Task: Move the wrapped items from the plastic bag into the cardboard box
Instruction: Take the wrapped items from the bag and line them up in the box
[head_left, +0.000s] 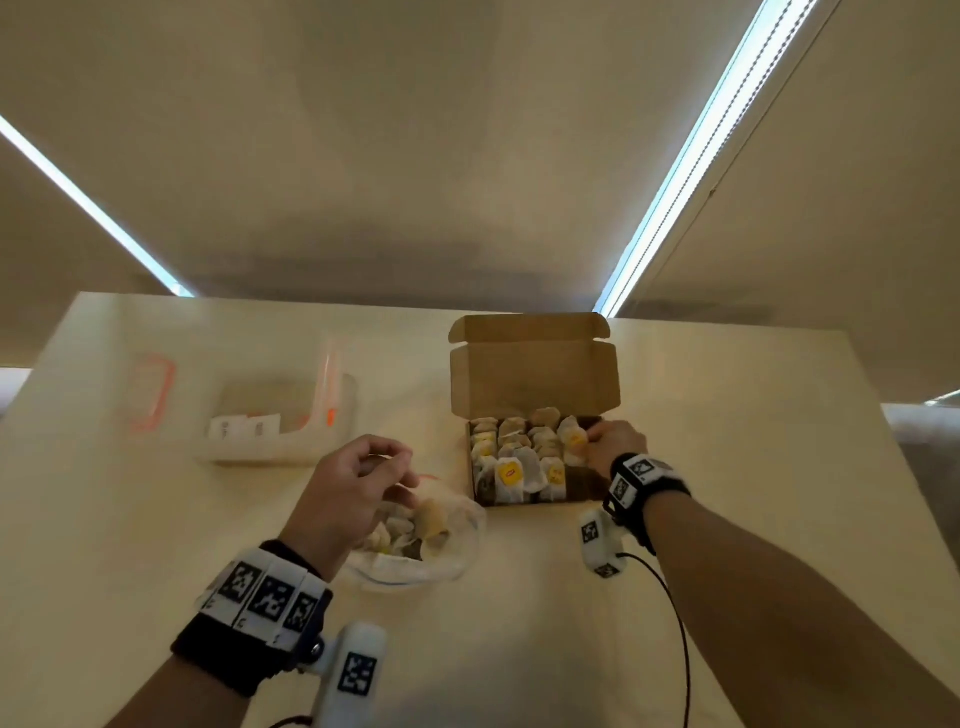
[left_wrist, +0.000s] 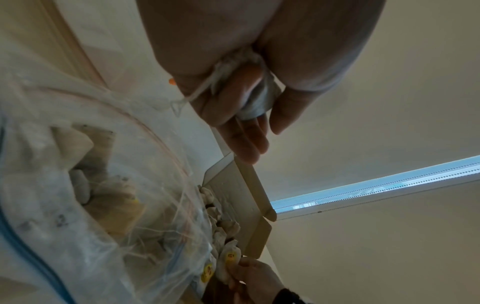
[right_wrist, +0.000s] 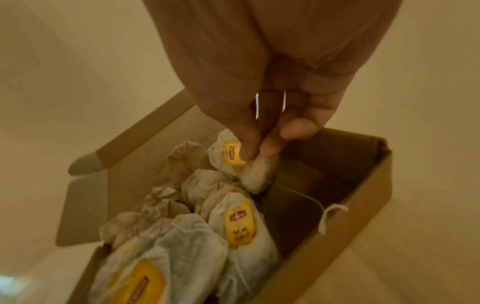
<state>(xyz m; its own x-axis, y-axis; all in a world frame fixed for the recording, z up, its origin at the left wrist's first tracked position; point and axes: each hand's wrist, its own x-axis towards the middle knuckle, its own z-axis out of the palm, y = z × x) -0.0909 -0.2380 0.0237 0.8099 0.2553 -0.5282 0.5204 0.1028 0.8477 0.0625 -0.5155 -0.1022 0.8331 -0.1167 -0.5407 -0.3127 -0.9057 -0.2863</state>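
The open cardboard box (head_left: 535, 374) stands right of centre, its lid raised, with rows of wrapped tea bags (head_left: 511, 475) filling its left and middle. My right hand (head_left: 592, 441) is at the box's right side, where thumb and fingers pinch a yellow-tagged tea bag (right_wrist: 233, 156) just above the bare right column (right_wrist: 324, 185). The clear plastic bag (head_left: 457, 525) lies left of the box with several tea bags inside. My left hand (head_left: 387, 465) hovers over its mouth, fingers curled round a whitish tea bag (left_wrist: 259, 98) whose string hangs down.
A translucent plastic container (head_left: 280, 421) sits at the back left, with an orange-edged lid (head_left: 150, 395) beside it. A black cable (head_left: 675, 623) trails from my right wrist across the near table. The table's far edge runs just behind the box lid.
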